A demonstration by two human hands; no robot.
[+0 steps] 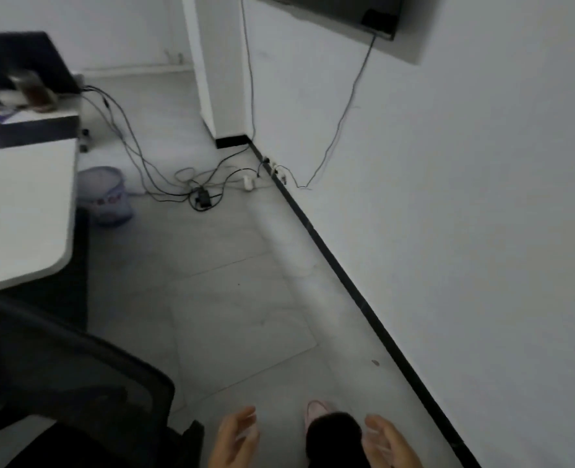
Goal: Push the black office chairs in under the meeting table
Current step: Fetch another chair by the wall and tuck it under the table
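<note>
A black office chair [70, 376] fills the bottom left, its mesh back turned toward me and its front tucked near the white meeting table [22, 211] at the left edge. My left hand [235, 440] hangs at the bottom centre, open, fingers spread, a little right of the chair and not touching it. At the bottom right of centre my right hand [385, 444] is open too, holding nothing. Between the hands I see a dark trouser leg and a pink shoe [316, 412].
A pale bucket [105, 195] stands on the floor by the table. A tangle of cables and a power adapter [201, 197] lies toward the wall sockets [274, 168]. The white wall with black skirting runs along the right; a screen [333, 11] hangs above.
</note>
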